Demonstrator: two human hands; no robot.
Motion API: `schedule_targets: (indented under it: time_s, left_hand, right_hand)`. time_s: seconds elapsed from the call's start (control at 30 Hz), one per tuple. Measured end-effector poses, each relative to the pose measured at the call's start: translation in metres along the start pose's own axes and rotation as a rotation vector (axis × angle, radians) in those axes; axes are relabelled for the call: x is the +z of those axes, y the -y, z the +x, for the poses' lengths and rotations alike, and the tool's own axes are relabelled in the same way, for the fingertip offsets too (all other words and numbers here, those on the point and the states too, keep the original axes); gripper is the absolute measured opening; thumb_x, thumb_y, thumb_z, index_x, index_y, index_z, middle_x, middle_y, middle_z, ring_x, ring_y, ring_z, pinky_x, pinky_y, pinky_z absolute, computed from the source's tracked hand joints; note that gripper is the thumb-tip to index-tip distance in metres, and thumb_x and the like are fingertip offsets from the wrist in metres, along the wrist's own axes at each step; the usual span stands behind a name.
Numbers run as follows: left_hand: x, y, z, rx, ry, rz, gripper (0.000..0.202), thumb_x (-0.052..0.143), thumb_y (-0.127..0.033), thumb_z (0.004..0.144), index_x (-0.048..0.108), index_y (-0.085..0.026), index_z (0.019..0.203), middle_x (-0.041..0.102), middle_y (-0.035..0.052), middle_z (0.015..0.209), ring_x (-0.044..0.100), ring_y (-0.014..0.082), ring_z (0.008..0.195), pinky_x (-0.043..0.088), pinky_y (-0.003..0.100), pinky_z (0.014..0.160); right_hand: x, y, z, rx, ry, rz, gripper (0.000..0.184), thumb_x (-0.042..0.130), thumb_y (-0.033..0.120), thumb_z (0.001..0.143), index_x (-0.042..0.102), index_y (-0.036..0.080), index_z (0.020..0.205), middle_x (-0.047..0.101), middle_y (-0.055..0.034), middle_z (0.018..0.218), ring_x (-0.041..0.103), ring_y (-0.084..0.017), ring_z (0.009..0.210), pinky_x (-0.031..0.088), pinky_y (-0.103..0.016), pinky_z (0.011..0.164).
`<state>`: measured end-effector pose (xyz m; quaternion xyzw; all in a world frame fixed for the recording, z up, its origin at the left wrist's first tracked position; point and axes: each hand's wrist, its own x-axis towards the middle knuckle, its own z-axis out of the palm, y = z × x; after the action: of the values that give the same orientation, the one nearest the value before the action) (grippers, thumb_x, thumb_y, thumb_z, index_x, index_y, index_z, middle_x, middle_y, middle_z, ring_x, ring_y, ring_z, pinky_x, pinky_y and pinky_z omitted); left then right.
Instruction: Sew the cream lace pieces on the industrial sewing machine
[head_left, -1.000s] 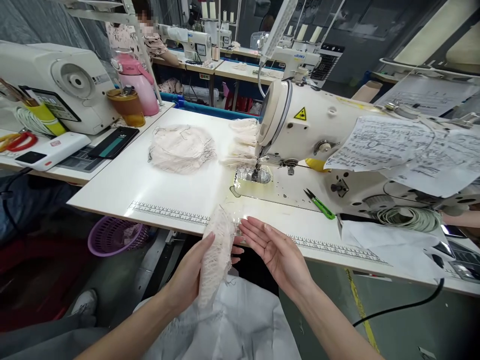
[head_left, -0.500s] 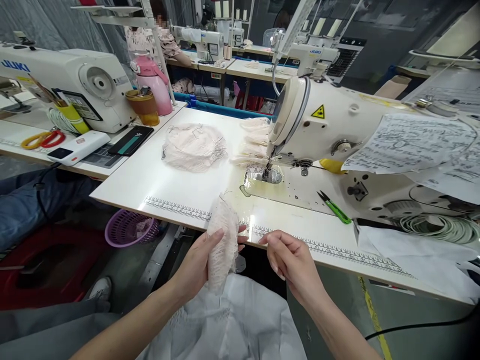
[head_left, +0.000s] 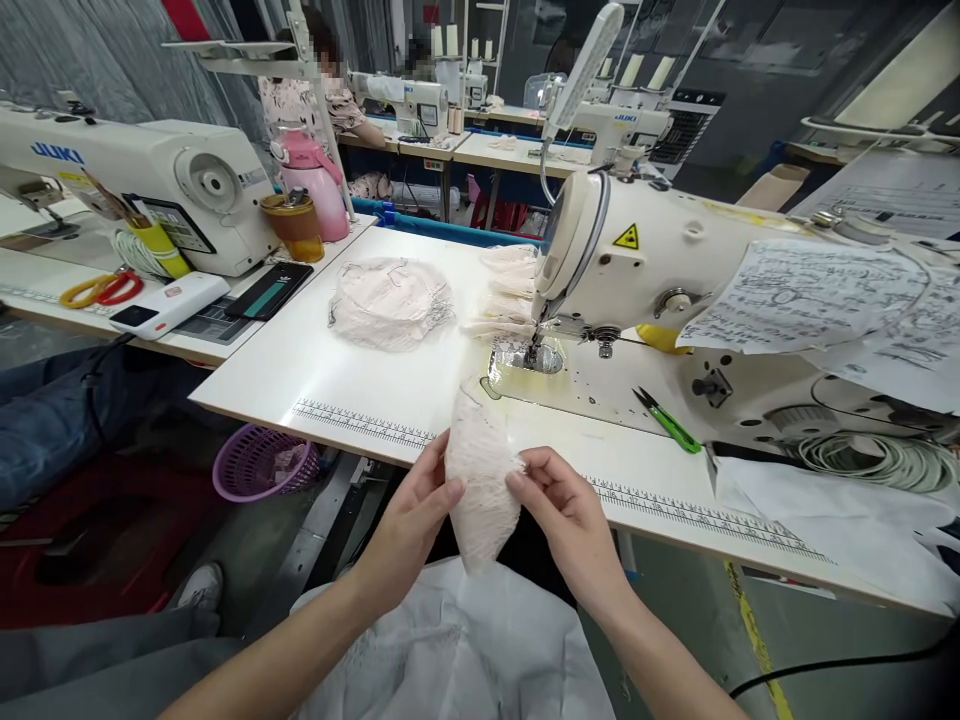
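A pale pink lace piece [head_left: 480, 480] hangs between both hands at the near edge of the white sewing table [head_left: 352, 370]. My left hand [head_left: 409, 525] pinches its left edge with thumb and fingers. On the piece's right edge, my right hand [head_left: 570, 520] is closed in a pinch. The lace is held just in front of the ruler strip on the table. Behind it stands the white sewing machine [head_left: 660, 270], its needle area [head_left: 529, 355] a short way beyond the hands.
A pile of lace pieces [head_left: 390, 300] lies mid-table, more stacked by the needle [head_left: 506, 285]. Green snips [head_left: 664, 420] lie right of the needle. A white bag [head_left: 457, 650] is on my lap. A purple basket [head_left: 259, 465] sits under the table; another person works far behind.
My right hand went from open to closed and has taken hold of the lace's right edge. The lace has been raised and turned between both hands.
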<state>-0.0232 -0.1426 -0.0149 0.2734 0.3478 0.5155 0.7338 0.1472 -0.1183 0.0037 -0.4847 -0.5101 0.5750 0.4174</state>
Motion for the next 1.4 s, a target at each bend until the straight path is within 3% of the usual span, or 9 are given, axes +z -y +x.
schedule_targets:
  time_s: [0.2,0.33,0.4,0.5,0.6,0.83,1.1,1.27,1.4]
  left_hand:
    - [-0.003,-0.006,0.012,-0.101,0.083,-0.156,0.034,0.069,-0.034,0.085,0.064,-0.021,0.115,0.065,0.0054,0.099,0.059,0.0166,0.09,0.048,0.026,0.082]
    - [0.005,-0.004,0.018,-0.071,0.061,-0.066,0.028,0.075,-0.028,0.079,0.067,-0.02,0.105,0.064,0.0044,0.098,0.058,0.0157,0.089,0.046,0.027,0.083]
    - [0.009,-0.011,0.027,0.097,0.057,0.095,0.022,0.076,-0.028,0.078,0.068,-0.021,0.097,0.064,0.003,0.093,0.058,0.0159,0.087,0.046,0.027,0.081]
    - [0.01,-0.033,0.048,0.58,0.115,0.536,0.009,0.071,-0.025,0.081,0.069,-0.021,0.089,0.062,0.0026,0.091,0.058,0.0165,0.087,0.046,0.028,0.081]
    - [0.0,-0.051,0.069,0.861,0.164,0.992,0.018,0.054,-0.018,0.09,0.071,-0.022,0.094,0.063,0.0054,0.104,0.059,0.0189,0.1,0.045,0.031,0.089]
    - [-0.037,-0.046,0.07,0.62,-0.105,1.369,0.025,0.046,-0.028,0.095,0.059,-0.022,0.116,0.065,0.0043,0.109,0.062,0.0203,0.098,0.048,0.033,0.082]
    - [-0.018,-0.025,0.081,0.59,-0.172,1.661,0.04,0.069,-0.041,0.081,0.058,-0.019,0.112,0.063,0.0073,0.106,0.055,0.0279,0.1,0.034,0.046,0.094]
    - [-0.004,-0.013,0.093,0.568,-0.139,1.506,0.018,0.063,-0.03,0.086,0.062,-0.021,0.101,0.061,0.006,0.1,0.052,0.0264,0.099,0.029,0.046,0.097]
    - [0.001,-0.021,0.095,0.508,-0.033,1.283,0.023,0.045,-0.034,0.096,0.059,-0.02,0.083,0.059,0.0032,0.09,0.054,0.0197,0.087,0.039,0.033,0.082]
  right_hand:
    - [-0.012,-0.008,0.002,0.003,-0.006,-0.011,0.025,0.064,0.047,0.084,0.057,0.023,0.088,0.053,0.0011,0.076,0.047,-0.013,0.071,0.04,-0.024,0.062]
    - [-0.02,-0.002,0.005,-0.076,-0.05,-0.116,0.022,0.064,0.044,0.085,0.058,0.023,0.088,0.055,0.0012,0.074,0.049,-0.012,0.067,0.04,-0.024,0.058]
    - [-0.026,0.009,0.009,-0.224,-0.146,-0.234,0.016,0.063,0.038,0.086,0.06,0.023,0.088,0.057,0.0007,0.075,0.051,-0.013,0.065,0.043,-0.025,0.058]
    - [-0.037,0.027,0.016,-0.645,-0.261,-0.476,0.006,0.06,0.021,0.088,0.063,0.025,0.092,0.065,-0.001,0.086,0.061,-0.016,0.079,0.05,-0.03,0.071]
    - [-0.045,0.029,0.022,-0.969,-0.171,-0.799,0.022,0.056,0.008,0.087,0.063,0.026,0.098,0.069,-0.0024,0.097,0.064,-0.019,0.095,0.049,-0.039,0.089]
    - [-0.053,-0.011,0.024,-0.801,-0.106,-1.025,0.026,0.051,0.012,0.091,0.059,0.026,0.111,0.065,-0.0063,0.117,0.059,-0.022,0.11,0.049,-0.042,0.092]
    - [-0.048,-0.006,0.059,-0.715,-0.037,-1.229,0.045,0.045,0.007,0.083,0.053,0.019,0.126,0.057,-0.0085,0.133,0.048,-0.027,0.125,0.04,-0.046,0.103]
    - [-0.047,-0.001,0.081,-0.563,-0.031,-1.125,0.02,0.05,0.016,0.087,0.066,0.022,0.095,0.072,-0.0032,0.098,0.062,-0.023,0.099,0.038,-0.045,0.1]
    - [-0.049,0.015,0.083,-0.366,-0.099,-0.914,0.023,0.046,0.035,0.094,0.066,0.023,0.088,0.066,-0.0001,0.073,0.058,-0.018,0.067,0.044,-0.032,0.067]
